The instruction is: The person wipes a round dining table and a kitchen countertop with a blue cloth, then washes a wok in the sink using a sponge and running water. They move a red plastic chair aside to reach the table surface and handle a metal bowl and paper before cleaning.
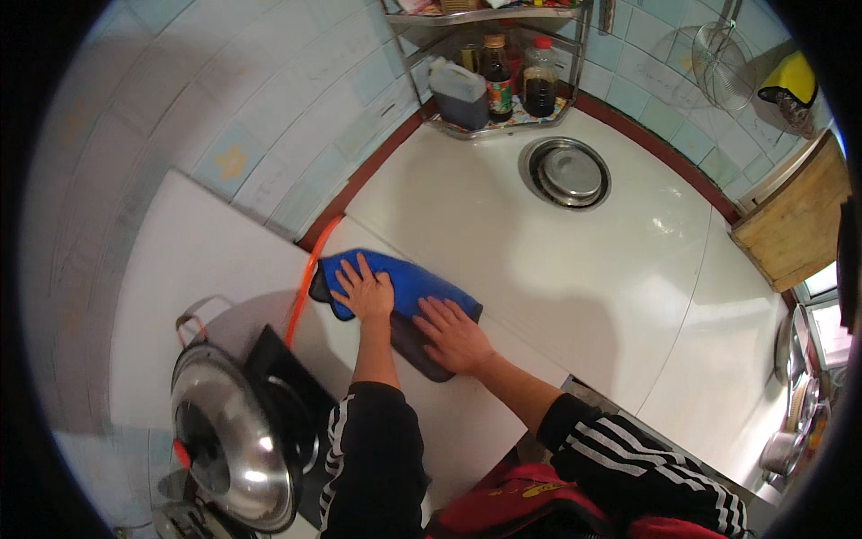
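Observation:
A blue cloth [404,283] with a dark grey underside and black edging lies folded on the white countertop [465,424], close to the wall corner. My left hand [367,293] rests flat on its left part, fingers spread. On the right part lies my right hand [454,335], palm down, its fingers pointing to the upper left and its thumb side over the grey section. Neither hand grips the cloth; both press or rest on top of it. The surface beneath the cloth is hidden.
An orange hose [304,290] runs left of the cloth. A lidded steel wok [232,438] stands at lower left. Metal bowls [572,176] sit in a round recess before a corner rack [485,133] holding bottles. A wooden board [794,215] leans at right, near steel pans [784,451].

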### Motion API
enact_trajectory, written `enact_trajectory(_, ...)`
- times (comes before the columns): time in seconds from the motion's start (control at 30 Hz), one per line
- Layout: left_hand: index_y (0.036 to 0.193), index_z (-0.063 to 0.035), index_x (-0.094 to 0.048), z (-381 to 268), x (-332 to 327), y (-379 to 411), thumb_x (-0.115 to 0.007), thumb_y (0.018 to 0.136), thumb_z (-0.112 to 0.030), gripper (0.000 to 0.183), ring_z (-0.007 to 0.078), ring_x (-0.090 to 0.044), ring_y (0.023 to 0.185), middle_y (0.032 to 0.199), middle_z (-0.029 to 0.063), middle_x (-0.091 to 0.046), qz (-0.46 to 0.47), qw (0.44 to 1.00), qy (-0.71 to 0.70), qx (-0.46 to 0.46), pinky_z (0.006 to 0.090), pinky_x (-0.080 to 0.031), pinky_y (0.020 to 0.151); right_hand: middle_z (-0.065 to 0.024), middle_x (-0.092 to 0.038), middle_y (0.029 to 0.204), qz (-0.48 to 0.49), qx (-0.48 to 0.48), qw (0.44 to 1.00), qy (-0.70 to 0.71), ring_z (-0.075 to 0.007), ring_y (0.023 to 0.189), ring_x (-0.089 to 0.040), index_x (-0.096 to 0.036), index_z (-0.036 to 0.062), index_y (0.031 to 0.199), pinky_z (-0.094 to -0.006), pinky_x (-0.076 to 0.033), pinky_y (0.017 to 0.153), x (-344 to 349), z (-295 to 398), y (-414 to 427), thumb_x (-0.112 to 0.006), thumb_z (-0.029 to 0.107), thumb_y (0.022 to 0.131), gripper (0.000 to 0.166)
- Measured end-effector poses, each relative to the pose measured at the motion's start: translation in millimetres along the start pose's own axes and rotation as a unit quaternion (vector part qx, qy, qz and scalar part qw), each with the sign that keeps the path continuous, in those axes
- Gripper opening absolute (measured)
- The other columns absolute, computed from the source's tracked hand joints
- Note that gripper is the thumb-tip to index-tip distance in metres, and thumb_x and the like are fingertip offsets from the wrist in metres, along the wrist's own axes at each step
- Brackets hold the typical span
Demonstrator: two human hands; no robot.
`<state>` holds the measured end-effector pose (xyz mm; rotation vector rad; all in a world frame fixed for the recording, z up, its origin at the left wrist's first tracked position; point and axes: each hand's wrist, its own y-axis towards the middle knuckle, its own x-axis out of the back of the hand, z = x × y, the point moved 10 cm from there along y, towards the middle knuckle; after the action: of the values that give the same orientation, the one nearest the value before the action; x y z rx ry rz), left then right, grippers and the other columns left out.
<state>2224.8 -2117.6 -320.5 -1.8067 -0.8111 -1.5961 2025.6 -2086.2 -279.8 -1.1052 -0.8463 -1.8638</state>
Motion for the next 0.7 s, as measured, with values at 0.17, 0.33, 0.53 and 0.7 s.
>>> enact_trajectory(0.17, 0.144, -0.0181, -0.032, -123.3, -1.0, 56.1, -0.034, 0.089, -0.034, 0.057, 0.0330, -0.016, 0.140, 0.151, 0.0131, -0.021, -0.033, 0.989, -0.007, -0.142, 0.0584, -0.004, 0.110, -0.0174, -0.028, 0.147, -0.057, -0.121, 0.991, -0.025, -0.0306, 0.137, -0.024, -0.042, 0.0071, 0.136, -0.0443, -0.015, 0.112, 28.1, -75.9, 26.4, -0.049, 0.035, 0.089, 0.055)
enact_trajectory(0.33, 0.143, -0.0195, -0.035, -208.9, -12.6, 109.2, -0.034, 0.089, -0.035, 0.056, 0.0333, -0.021, 0.138, 0.150, 0.0115, -0.025, -0.069, 0.976, -0.001, -0.205, 0.0603, -0.009, 0.109, -0.0194, -0.029, 0.146, -0.104, -0.163, 0.981, -0.030, -0.0317, 0.137, -0.024, -0.041, 0.0059, 0.136, -0.0457, -0.013, 0.112, 42.8, -134.7, 60.1, -0.049, 0.035, 0.087, 0.057)
enact_trajectory(0.53, 0.143, -0.0206, -0.035, -247.4, -15.5, 143.0, -0.033, 0.092, -0.037, 0.054, 0.0325, -0.024, 0.138, 0.150, 0.0104, -0.028, -0.078, 0.976, 0.017, -0.204, 0.0599, -0.012, 0.108, -0.0184, -0.030, 0.146, -0.120, -0.162, 0.979, -0.028, -0.0310, 0.137, -0.023, -0.042, 0.0064, 0.135, -0.0448, -0.011, 0.113, 41.4, -171.8, 91.2, -0.050, 0.037, 0.087, 0.058)
enact_trajectory(0.7, 0.142, -0.0204, -0.037, -265.5, -18.3, 117.7, -0.034, 0.091, -0.036, 0.053, 0.0325, -0.024, 0.137, 0.149, 0.0103, -0.029, -0.087, 0.963, 0.009, -0.255, 0.0589, -0.014, 0.108, -0.0181, -0.029, 0.146, -0.124, -0.172, 0.977, -0.018, -0.0307, 0.138, -0.022, -0.040, 0.0057, 0.137, -0.0446, -0.010, 0.113, 47.3, -172.9, 66.6, -0.049, 0.037, 0.087, 0.059)
